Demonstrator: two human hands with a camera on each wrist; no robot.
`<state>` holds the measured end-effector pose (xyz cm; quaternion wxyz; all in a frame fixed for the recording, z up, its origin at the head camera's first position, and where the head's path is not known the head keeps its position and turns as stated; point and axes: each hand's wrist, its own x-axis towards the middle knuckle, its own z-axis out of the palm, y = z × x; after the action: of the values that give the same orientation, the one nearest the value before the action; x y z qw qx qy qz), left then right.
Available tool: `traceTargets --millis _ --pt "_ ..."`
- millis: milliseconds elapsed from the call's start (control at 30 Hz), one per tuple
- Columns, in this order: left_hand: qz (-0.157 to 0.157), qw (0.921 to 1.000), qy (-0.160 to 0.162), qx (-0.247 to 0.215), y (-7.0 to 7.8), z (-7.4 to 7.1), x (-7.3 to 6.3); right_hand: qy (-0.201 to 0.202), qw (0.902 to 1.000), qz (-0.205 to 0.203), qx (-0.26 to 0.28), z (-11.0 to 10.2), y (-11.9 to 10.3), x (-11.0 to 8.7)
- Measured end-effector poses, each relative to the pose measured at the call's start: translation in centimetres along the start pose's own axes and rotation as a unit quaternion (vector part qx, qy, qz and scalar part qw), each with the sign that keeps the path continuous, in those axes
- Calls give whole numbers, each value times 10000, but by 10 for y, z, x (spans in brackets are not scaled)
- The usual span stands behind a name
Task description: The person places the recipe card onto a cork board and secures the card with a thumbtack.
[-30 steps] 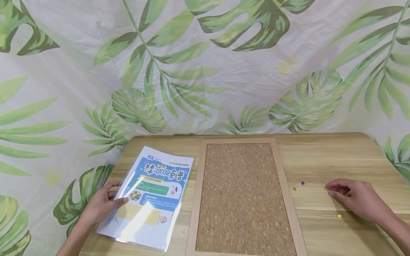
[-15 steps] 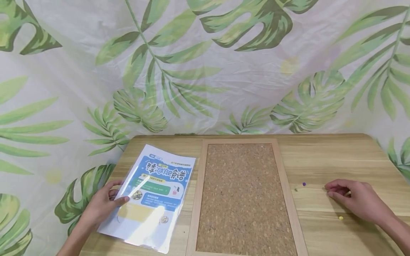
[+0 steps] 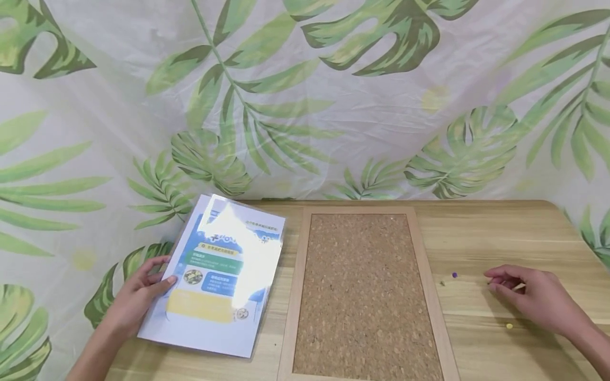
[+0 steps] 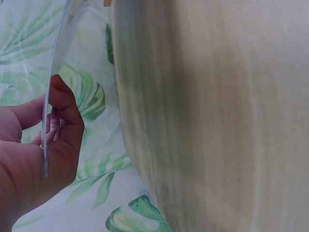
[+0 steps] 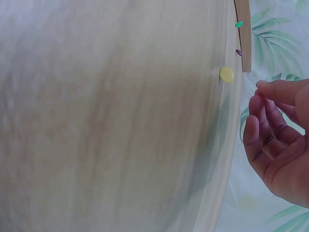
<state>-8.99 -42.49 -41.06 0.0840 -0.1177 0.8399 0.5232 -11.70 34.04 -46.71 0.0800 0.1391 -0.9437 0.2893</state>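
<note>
My left hand (image 3: 129,301) grips the left edge of a laminated printed sheet (image 3: 200,334), thumb on the front and fingers behind. A bright glare covers part of its print. The left wrist view shows the laminated sheet (image 4: 47,111) edge-on between thumb and fingers, away from the tabletop. On the right, my right hand (image 3: 534,299) hovers above the table, thumb and index finger pinched around something tiny and pin-like, mostly hidden. Near it lie a purple pushpin (image 3: 455,275), a green pushpin (image 3: 442,283) and a yellow pushpin (image 5: 226,74).
A wood-framed corkboard (image 3: 362,296) lies on the wooden table (image 3: 495,227) between the hands. Its frame (image 5: 245,38) shows beyond the pins in the right wrist view. A leaf-patterned cloth (image 3: 333,143) hangs behind the table.
My left hand has moved slightly left and tilted the sheet up, its top edge rising and the glare spreading upward over the print. The right hand stays nearly in place.
</note>
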Motion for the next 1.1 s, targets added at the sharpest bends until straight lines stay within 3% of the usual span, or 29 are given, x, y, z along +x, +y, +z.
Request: traceTargets --millis 133,233,467,700,800,967,1100 --pt "162 9966 -89 -808 2 -6 0 11 10000 -25 94 -1 -3 0" --pt "405 9888 -251 -1414 5 -9 -2 40 9999 -52 144 -1 -4 0" --pt "907 9739 -552 -2005 24 -6 -9 37 9999 -20 158 -4 -7 -1" --pt "1222 9558 -898 -2520 44 20 -13 141 9998 -112 131 -6 -9 -1" --pt "1280 9514 -992 -2620 50 35 -15 158 9997 -128 142 -7 -10 -2" --pt "1136 9564 -966 -2512 60 59 -17 187 9996 -97 161 -10 -12 -4" --pt "839 9607 -938 -2476 65 80 -17 203 9996 -94 174 -10 -14 -5"
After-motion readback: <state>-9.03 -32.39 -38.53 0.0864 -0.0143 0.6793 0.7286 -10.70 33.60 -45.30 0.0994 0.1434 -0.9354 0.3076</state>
